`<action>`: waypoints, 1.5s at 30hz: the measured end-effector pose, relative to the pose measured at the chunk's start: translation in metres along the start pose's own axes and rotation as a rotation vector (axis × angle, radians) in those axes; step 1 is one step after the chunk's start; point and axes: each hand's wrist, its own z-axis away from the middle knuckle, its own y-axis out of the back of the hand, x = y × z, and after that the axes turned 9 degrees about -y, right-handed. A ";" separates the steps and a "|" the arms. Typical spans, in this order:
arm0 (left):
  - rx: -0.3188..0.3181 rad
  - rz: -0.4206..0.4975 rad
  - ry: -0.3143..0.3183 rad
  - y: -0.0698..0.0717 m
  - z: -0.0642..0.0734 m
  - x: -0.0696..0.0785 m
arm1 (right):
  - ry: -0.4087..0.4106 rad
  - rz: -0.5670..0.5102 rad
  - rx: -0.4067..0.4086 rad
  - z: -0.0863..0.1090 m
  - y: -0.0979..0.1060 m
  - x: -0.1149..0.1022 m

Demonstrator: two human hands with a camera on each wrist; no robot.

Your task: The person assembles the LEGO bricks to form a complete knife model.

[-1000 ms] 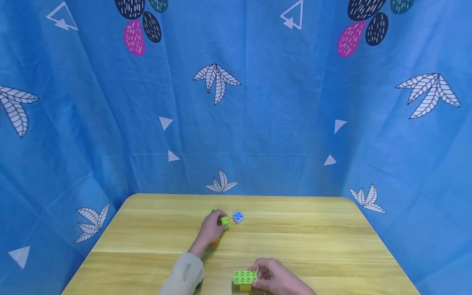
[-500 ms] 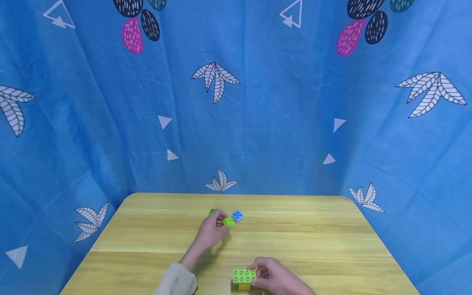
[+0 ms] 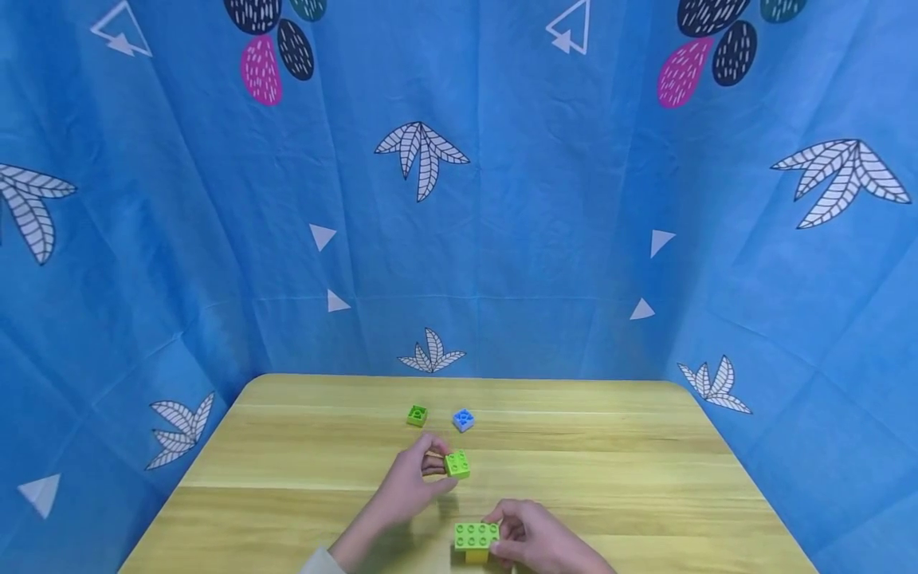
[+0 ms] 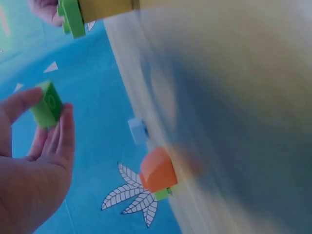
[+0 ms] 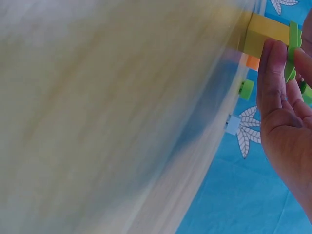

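My left hand (image 3: pixel 410 488) pinches a light green toy brick (image 3: pixel 457 465) between thumb and fingers, above the table. In the left wrist view this same green brick (image 4: pixel 47 105) is seen from its side. Near the table's front, my right hand (image 3: pixel 543 542) grips the right end of a flat light green studded brick (image 3: pixel 475 536). That piece sits on a yellow block (image 3: pixel 476 556), which the right wrist view shows standing on the tabletop. The held green brick is a little behind and above this stack, apart from it.
Farther back on the wooden table (image 3: pixel 610 446) lie a darker green brick (image 3: pixel 417 415) and a blue brick (image 3: pixel 463 420). An orange rounded block (image 4: pixel 158 170) shows in the left wrist view. A blue patterned cloth (image 3: pixel 502 239) surrounds the table.
My left hand has lifted the light green brick and brought it toward the front, nearer the stack. The darker green brick behind it has come into full view. My right hand stays on the stack.
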 end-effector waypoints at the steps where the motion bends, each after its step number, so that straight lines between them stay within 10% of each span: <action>1: -0.017 0.018 0.002 -0.001 0.003 0.001 | -0.002 -0.005 -0.002 0.000 0.000 0.000; 12: -0.166 0.032 -0.027 -0.013 0.030 0.001 | -0.003 -0.018 -0.008 -0.002 -0.001 0.004; 23: -0.213 0.050 0.070 -0.023 0.039 0.005 | 0.000 -0.016 -0.019 -0.003 0.001 0.004; 45: -0.214 0.004 0.037 -0.031 0.039 0.004 | 0.018 -0.010 -0.013 -0.002 0.000 0.003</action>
